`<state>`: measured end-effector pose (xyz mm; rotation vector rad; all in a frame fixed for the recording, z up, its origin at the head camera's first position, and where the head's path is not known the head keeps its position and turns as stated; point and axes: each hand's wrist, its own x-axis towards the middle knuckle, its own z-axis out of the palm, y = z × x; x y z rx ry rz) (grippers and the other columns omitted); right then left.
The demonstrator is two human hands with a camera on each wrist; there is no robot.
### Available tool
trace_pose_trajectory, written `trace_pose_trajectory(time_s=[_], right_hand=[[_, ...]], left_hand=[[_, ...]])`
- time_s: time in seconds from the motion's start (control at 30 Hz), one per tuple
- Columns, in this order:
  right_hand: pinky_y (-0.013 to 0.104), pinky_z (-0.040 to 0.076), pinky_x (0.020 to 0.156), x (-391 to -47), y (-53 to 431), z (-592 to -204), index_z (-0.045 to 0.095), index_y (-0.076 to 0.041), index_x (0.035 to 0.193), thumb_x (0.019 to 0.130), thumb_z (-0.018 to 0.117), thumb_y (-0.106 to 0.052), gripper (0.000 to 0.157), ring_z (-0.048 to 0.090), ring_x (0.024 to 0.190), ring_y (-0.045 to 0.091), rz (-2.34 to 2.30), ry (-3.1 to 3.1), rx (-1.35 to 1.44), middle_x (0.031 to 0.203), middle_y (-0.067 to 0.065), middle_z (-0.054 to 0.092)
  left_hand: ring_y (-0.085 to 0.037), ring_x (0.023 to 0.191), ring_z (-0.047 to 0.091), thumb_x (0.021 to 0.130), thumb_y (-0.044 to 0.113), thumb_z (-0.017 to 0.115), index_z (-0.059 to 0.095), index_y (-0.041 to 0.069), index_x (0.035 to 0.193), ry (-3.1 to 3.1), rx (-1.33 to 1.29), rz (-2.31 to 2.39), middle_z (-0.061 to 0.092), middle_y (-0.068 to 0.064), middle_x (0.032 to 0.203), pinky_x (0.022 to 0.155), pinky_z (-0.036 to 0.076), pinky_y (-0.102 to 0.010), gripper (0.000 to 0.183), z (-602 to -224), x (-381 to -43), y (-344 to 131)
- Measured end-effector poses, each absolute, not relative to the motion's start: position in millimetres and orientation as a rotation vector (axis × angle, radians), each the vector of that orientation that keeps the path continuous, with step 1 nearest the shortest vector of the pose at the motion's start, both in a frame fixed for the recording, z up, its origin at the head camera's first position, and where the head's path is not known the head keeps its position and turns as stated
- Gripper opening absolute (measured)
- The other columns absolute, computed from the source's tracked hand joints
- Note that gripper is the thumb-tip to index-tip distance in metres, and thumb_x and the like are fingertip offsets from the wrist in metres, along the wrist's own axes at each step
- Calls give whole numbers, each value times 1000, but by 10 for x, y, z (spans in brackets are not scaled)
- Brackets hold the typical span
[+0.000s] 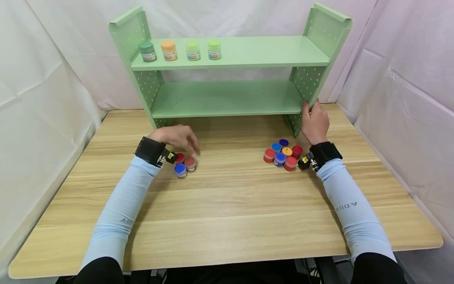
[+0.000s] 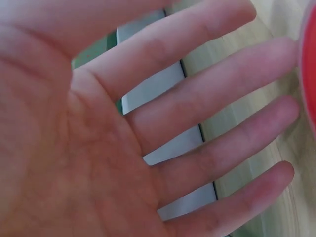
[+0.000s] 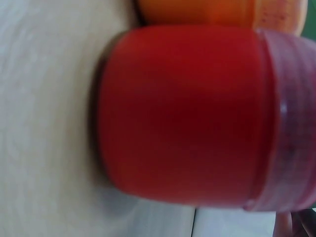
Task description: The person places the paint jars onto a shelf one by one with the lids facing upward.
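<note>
Three small jars stand upright on the worktop (image 1: pixel 227 205), bunched near the left foot of the green shelf unit (image 1: pixel 227 96): red-lidded jar (image 1: pixel 179 157), blue-lidded jar (image 1: pixel 181 169) in front, brownish-red-lidded jar (image 1: pixel 190 162) to the right; left grip (image 1: pixel 177 137) hangs just above and behind them, empty and relaxed, fingertips very near the brownish-red lid; contact cannot be told; left wrist view shows its fingers spread, a red edge close to the tips.

Right grip (image 1: pixel 315 123) grasps the lower front edge of the shelf unit's right side panel (image 1: pixel 309 81), thumb on one side of the edge, fingers on the other.

Second cluster, seven jars, on the worktop left of the right forearm: yellow-orange lid (image 1: pixel 287 151) in the middle; three red lids and three blue ones, one of these darker, packed around it; right wrist view has one red jar (image 3: pixel 182 113) very close, with an orange jar (image 3: pixel 197 11) beside it.

Upper shelf, left half, row of four upright: dark green jar (image 1: pixel 147 51), orange jar, two light green jars (image 1: pixel 193 50); side panels dotted with small holes.

Both forearms in pale blue sleeves (image 1: pixel 122 201); black wristbands (image 1: pixel 149 151) carry small cameras; white cloth (image 1: pixel 408 71) hangs behind and at both sides.
</note>
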<state>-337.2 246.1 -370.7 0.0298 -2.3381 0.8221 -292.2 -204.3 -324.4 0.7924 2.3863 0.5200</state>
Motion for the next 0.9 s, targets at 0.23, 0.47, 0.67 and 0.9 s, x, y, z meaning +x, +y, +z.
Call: trace_pose_trajectory(time_s=[0.23,0.47,0.67,0.9], right_hand=[[41,34,58,-3365,2456,-3691,52,-2,122,102,31,-42,50,54,68,31,825,-2333,32,81,16,57],[41,35,58,-3369,2466,-3718,52,-2,122,102,30,-43,51,54,69,32,827,-2344,20,83,16,58],[42,35,59,-3379,2474,-3727,52,-2,122,102,30,-43,50,54,70,33,825,-2341,17,84,16,58],[42,35,60,-3374,2466,-3722,52,-2,122,102,30,-43,50,54,70,32,828,-2339,20,84,16,58]], left_hand=[[-15,91,64,69,23,83,71,5,108,2305,694,558,69,-6,101,78,50,-30,44,-3222,-2909,-2034],[-15,93,63,71,21,82,73,6,104,2280,718,537,70,-4,100,78,50,-29,37,-3236,-2892,-2017],[-12,82,63,75,19,79,78,15,88,2382,803,465,71,7,83,71,49,-31,13,-3204,-2848,-1977],[-13,79,60,78,19,77,78,18,84,2440,828,458,70,9,80,70,47,-31,7,-3207,-2850,-1956]])
